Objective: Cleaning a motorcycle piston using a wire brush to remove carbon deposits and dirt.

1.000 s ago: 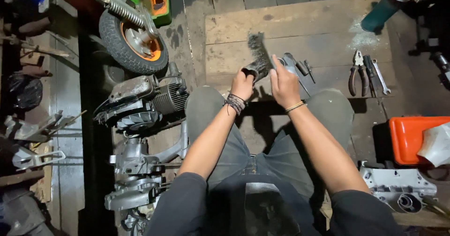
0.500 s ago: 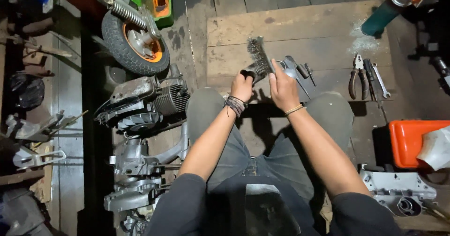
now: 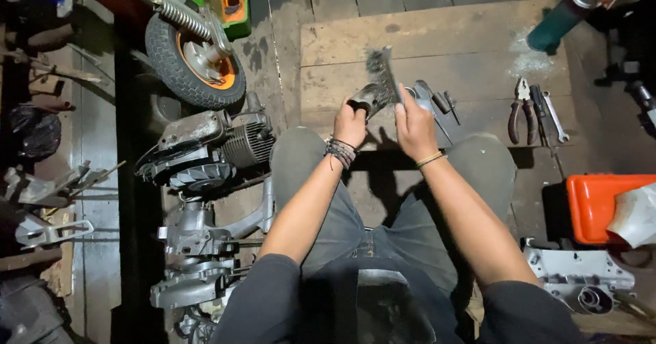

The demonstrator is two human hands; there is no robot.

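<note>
Above the knees, the left hand [image 3: 352,122] has a tight grip on a small dark part [image 3: 367,99]. The right hand [image 3: 412,122] grips a wire brush [image 3: 383,74] that touches it. Bare wood boards [image 3: 444,36] lie ahead. Pliers [image 3: 521,112] lie to the right, an engine [image 3: 212,149] close on the left. An orange tub [image 3: 601,204] holds a pale rag [image 3: 635,214].

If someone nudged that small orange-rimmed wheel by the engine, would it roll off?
Probably not: the wheel looks fixed to a metal fork with a spring. Its knobbly rubber tyre would likely grip the plank floor, and it probably feels heavy.
</note>
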